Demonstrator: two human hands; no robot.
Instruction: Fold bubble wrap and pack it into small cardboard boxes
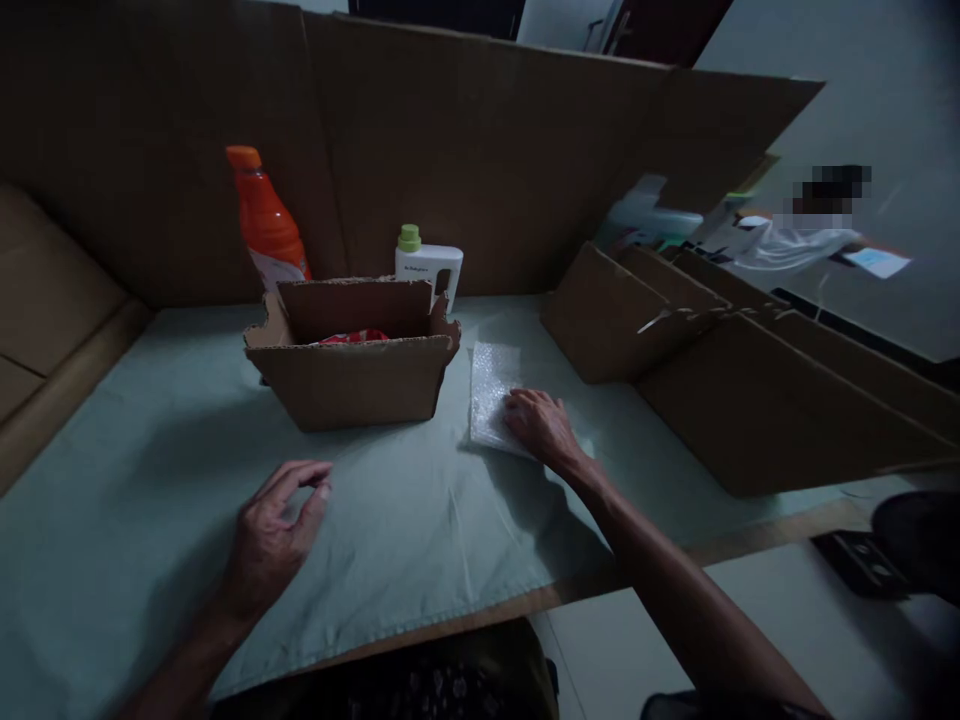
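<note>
My right hand (541, 425) rests on a flat piece of clear bubble wrap (491, 385) lying on the table, its fingers spread over the right part of it. My left hand (277, 520) hovers at the near left with curled fingers, thumb tip close against the index finger, and nothing shows in it. Beyond that hand stands an open cardboard box (360, 380) with notched, torn edges. Something red (356, 337) peeks out inside the box; the rest of it is hidden by the front wall.
Behind the box are an orange bottle (270, 220) and a white jug with a green cap (427, 262). Tall cardboard panels (480, 150) line the back. More open cardboard boxes (780, 400) stand at the right, with blurred items behind. A person (799, 245) is at the far right.
</note>
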